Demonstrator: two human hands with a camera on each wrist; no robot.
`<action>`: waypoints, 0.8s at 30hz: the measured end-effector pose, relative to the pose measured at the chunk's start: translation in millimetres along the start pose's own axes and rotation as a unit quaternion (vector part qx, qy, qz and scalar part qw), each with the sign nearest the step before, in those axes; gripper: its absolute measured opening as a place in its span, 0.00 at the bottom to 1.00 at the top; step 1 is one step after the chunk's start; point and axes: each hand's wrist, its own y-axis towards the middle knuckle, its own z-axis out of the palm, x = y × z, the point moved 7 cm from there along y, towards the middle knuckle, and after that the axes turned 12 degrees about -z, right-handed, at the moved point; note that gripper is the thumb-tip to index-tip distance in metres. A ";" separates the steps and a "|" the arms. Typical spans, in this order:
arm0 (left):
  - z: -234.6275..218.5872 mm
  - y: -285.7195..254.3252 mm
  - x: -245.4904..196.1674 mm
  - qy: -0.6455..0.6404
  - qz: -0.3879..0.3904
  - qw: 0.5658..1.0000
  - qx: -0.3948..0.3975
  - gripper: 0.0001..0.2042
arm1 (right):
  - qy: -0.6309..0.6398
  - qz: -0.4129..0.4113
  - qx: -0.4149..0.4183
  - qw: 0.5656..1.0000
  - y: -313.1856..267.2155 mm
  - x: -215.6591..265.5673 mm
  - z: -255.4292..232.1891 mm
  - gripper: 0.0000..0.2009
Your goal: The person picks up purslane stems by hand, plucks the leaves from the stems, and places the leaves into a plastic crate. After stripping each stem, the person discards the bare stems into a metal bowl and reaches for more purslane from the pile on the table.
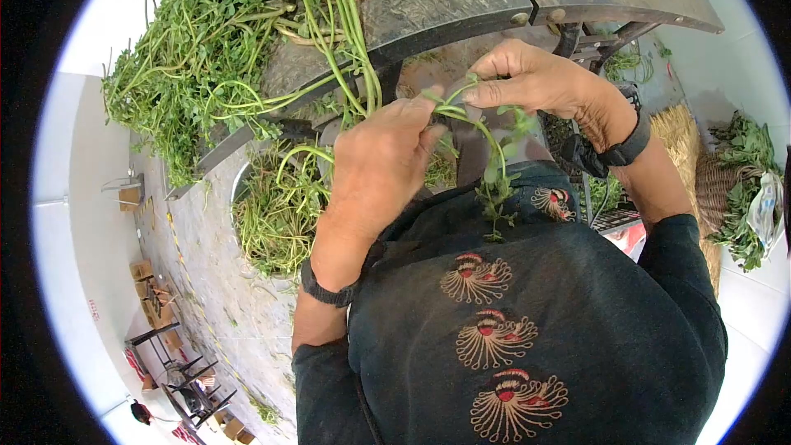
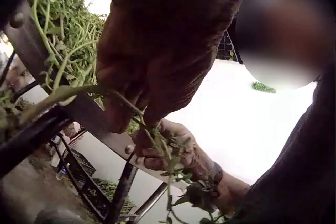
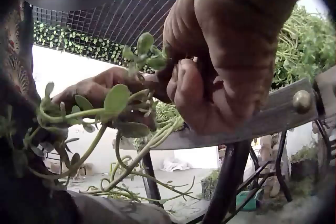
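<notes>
In the head view my left hand point(image 1: 383, 156) grips a green, fleshy-leaved plant stem point(image 1: 494, 144) in front of the dark embroidered top. Close beside it my right hand point(image 1: 540, 78) pinches the same sprig between thumb and fingers. The leafy end hangs down below both hands, against the top. Curled fingers of the right hand point(image 3: 226, 61) fill the right wrist view, with small round leaves point(image 3: 116, 98) near them. The left wrist view shows the sprig running from under the left hand point(image 2: 157, 50). A large heap of similar greens point(image 1: 222, 41) covers the table's left part.
The dark table point(image 1: 445, 8) has a curved edge and metal legs. Below, at left, stands a round container of trimmed greens point(image 1: 280, 222). A woven basket point(image 1: 715, 185) with leafy stalks is at right. Boxes point(image 1: 156, 305) and a chair-like frame point(image 1: 194, 387) lie far left.
</notes>
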 end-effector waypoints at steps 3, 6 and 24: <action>-2.6 1.2 -12.4 -0.049 0.004 0.999 -0.007 0.09 | 0.071 -0.043 -0.020 0.996 0.9 -4.4 5.4 0.17; 0.4 0.8 -9.0 -0.052 -0.006 0.998 0.034 0.09 | 0.001 -0.063 0.013 0.998 -1.3 -3.0 4.8 0.18; -0.5 -6.8 38.4 -0.197 -0.153 0.968 0.018 0.07 | 0.360 0.036 -0.175 0.916 -13.7 -22.8 30.8 0.13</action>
